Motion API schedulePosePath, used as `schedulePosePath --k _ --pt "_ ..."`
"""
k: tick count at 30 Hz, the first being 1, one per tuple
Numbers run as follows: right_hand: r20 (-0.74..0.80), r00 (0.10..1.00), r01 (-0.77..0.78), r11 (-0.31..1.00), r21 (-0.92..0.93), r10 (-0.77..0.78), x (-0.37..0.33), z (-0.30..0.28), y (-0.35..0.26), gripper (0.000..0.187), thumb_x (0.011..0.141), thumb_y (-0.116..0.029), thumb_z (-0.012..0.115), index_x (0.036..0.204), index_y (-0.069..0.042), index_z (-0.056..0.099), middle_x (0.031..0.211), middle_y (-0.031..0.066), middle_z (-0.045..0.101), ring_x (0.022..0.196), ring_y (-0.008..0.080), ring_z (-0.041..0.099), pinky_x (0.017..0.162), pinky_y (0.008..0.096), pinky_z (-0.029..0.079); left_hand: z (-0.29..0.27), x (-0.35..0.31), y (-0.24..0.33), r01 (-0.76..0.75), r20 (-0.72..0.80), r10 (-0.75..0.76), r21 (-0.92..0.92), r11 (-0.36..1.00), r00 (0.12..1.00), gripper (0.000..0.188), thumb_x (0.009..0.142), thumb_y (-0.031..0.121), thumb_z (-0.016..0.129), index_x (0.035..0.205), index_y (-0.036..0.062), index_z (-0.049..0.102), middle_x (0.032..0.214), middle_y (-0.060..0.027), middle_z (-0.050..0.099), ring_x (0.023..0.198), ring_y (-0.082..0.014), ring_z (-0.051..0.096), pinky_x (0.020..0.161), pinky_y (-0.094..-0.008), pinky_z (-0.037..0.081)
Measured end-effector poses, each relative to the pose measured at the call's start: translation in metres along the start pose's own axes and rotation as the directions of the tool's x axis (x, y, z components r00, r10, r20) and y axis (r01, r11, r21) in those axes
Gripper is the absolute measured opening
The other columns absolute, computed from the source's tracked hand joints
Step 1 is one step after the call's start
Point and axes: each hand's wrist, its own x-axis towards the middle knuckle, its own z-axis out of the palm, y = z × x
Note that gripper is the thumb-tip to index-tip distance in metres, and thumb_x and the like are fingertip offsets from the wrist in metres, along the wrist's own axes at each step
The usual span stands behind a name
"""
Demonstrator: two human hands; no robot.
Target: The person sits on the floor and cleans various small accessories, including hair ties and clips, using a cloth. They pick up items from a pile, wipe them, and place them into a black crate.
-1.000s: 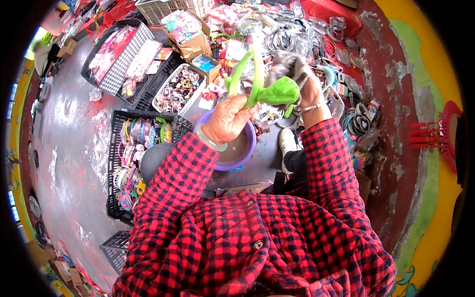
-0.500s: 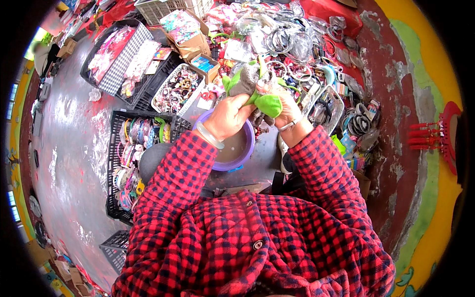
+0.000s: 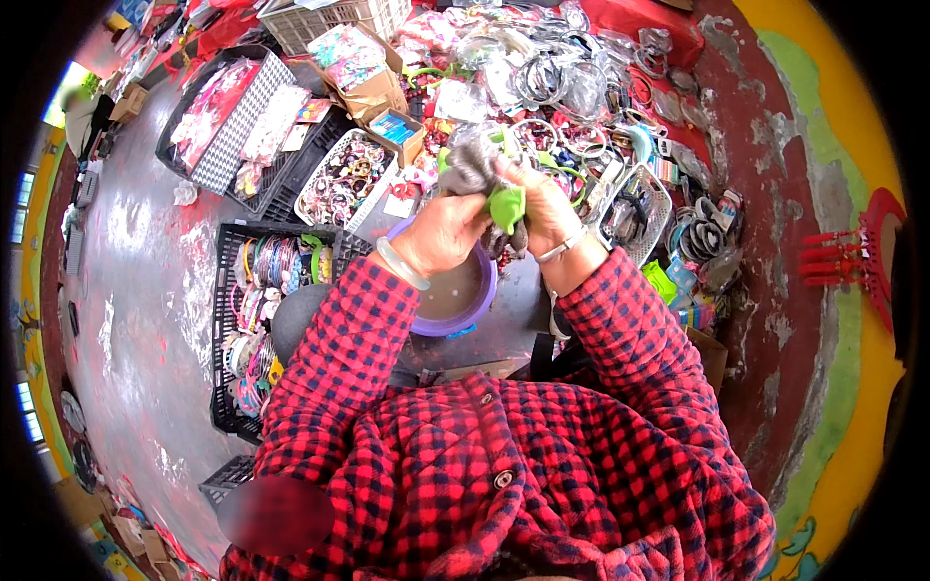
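A soft plush item (image 3: 469, 170) of grey fuzzy cloth with bright green fabric parts is held up between my hands; its exact kind does not show. My left hand (image 3: 441, 234) is closed on its lower left side, with a pale bangle at the wrist. On the other side, my right hand (image 3: 548, 211) grips it with the thumb over the top, beside a green flap. A silver-coloured bangle circles that wrist. Below the hands stands a purple basin (image 3: 482, 308) holding murky liquid, partly covered by my left hand and sleeve.
Left of the basin, a black crate (image 3: 225, 387) holds colourful headbands. A white basket (image 3: 308, 205) of hair ties and a small box (image 3: 412, 145) with blue packets lie beyond. Bagged hair accessories (image 3: 542, 77) heap up ahead. Another white basket (image 3: 661, 215) stands at the right.
The plush item has been turned and bunched between my hands, with less green showing. My right hand has shifted slightly left and more upright; my left hand has barely moved.
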Motion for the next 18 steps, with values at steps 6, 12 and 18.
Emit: schedulePosePath --k 6,12,18 --pt "0.003 0.992 -0.123 0.959 0.255 0.126 0.017 -0.026 -0.021 0.028 0.087 -0.025 0.052 0.103 -0.002 0.057 0.096 0.0130 0.063 0.084 0.0252 0.062 0.078 0.0404 0.050 0.006 0.006 0.017 -0.237 -0.097 0.242 0.064 0.969 0.965 0.005 0.076 0.008 0.052 0.074 0.0043 0.049 0.066 -0.0154 0.054 0.064 -0.0364 0.053 0.061 -0.0438 0.041" --pt "-0.236 0.968 -0.040 0.983 0.181 0.083 0.022 -0.032 -0.025 0.026 0.086 -0.025 0.053 0.096 -0.002 0.058 0.088 0.0122 0.064 0.075 0.0241 0.062 0.072 0.0395 0.052 0.005 0.007 0.029 -0.354 -0.109 0.373 0.160 0.921 0.921 0.005 0.077 0.008 0.052 0.075 0.0050 0.048 0.067 -0.0135 0.054 0.069 -0.0347 0.053 0.069 -0.0432 0.038" --pt "-0.343 0.938 0.117 0.972 0.205 -0.041 0.033 -0.042 -0.029 0.025 0.087 -0.026 0.052 0.094 -0.003 0.059 0.085 0.0117 0.064 0.072 0.0255 0.061 0.068 0.0396 0.052 -0.001 0.001 0.031 -0.257 -0.068 0.271 0.161 0.953 0.960 0.003 0.077 0.009 0.053 0.078 0.0067 0.051 0.066 -0.0110 0.052 0.065 -0.0339 0.050 0.068 -0.0430 0.037"
